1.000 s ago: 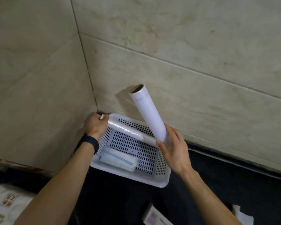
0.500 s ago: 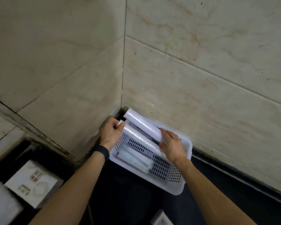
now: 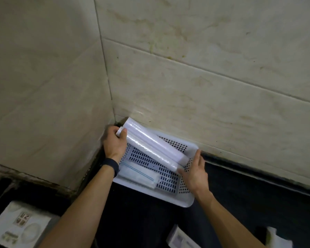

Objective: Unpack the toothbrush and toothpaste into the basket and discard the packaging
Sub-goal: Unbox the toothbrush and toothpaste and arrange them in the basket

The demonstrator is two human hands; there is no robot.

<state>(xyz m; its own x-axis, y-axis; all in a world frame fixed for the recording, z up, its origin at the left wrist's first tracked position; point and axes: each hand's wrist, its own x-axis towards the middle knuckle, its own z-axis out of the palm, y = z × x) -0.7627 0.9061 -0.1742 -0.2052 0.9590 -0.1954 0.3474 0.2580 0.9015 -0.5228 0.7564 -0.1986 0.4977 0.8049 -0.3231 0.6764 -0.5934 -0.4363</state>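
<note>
A white perforated basket (image 3: 186,203) sits in the corner of the tiled walls on a dark counter. Two white rolls lie side by side along its back: a thicker roll (image 3: 159,141) behind and a thinner glossy roll (image 3: 150,153) in front. My left hand (image 3: 115,142) grips the left end of the thinner roll. My right hand (image 3: 193,172) rests with straight fingers against the right ends of the rolls. A flat white packet with a blue line (image 3: 141,173) lies in the basket's front left.
A white printed box (image 3: 20,228) stands at the lower left beyond a ledge. Another small box (image 3: 183,238) and a crumpled white scrap (image 3: 277,238) lie on the dark counter near the bottom edge. Walls close in behind and to the left of the basket.
My right hand brought the upright thicker roll down into the basket behind the thinner one, then slid to the rolls' right ends. My left hand stayed on the thinner roll.
</note>
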